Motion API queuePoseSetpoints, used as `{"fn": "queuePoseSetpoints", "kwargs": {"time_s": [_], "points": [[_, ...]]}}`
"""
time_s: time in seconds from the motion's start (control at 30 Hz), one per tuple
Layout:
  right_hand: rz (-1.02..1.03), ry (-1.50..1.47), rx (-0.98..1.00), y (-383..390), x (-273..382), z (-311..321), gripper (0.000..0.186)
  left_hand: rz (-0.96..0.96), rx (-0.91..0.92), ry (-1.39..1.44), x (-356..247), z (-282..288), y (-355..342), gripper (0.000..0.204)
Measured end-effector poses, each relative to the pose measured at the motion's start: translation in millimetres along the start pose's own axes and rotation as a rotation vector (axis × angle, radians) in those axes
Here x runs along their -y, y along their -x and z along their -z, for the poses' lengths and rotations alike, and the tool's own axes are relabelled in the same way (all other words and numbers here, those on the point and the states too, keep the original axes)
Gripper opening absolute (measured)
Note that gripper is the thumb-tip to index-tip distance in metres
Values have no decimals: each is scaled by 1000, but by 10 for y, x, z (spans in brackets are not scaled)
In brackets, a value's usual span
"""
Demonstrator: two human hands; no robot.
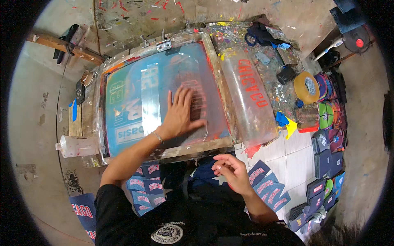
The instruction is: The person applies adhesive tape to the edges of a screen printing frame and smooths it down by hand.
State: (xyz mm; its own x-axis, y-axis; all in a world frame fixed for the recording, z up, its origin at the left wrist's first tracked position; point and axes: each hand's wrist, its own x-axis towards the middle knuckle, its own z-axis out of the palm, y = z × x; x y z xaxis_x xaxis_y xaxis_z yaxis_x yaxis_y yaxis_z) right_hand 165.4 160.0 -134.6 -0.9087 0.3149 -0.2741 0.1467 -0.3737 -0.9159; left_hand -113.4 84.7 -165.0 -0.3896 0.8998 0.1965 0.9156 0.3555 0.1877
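Observation:
My left hand [179, 114] lies with fingers spread on the mesh of a wooden-framed printing screen [170, 67], over a dark red lettered patch on its right side. The mesh is mostly blue, with a pale strip of tape [150, 94] running down it and faint lettered designs. A metal hinge clamp [163, 45] sits at the frame's far edge. My right hand [232, 172] hovers in front of the screen's near edge, near my body, its fingers loosely bent and apart. Nothing shows in its grasp. What lies under the screen is hard to make out.
Right of the screen, a clear plastic sheet [250, 96] with red lettering lies on the paint-spattered bench, near a tape roll [306, 87] and rags. A translucent bottle [78, 146] lies at left. Printed denim pieces [269, 190] and stacked fabric pieces [322, 158] lie on the floor.

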Motion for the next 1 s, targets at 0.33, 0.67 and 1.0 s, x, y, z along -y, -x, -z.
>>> {"fn": "queuePoseSetpoints", "kwargs": {"time_s": [0.33, 0.67, 1.0], "points": [[12, 3, -40, 59, 22, -34, 28, -14, 141, -16, -106, 211, 162, 116], [36, 26, -52, 220, 10, 102, 28, -215, 346, 270, -801, 496, 692, 77], [279, 173, -304, 187, 745, 740, 29, -292, 305, -26, -1128, 152, 1487, 85]]}}
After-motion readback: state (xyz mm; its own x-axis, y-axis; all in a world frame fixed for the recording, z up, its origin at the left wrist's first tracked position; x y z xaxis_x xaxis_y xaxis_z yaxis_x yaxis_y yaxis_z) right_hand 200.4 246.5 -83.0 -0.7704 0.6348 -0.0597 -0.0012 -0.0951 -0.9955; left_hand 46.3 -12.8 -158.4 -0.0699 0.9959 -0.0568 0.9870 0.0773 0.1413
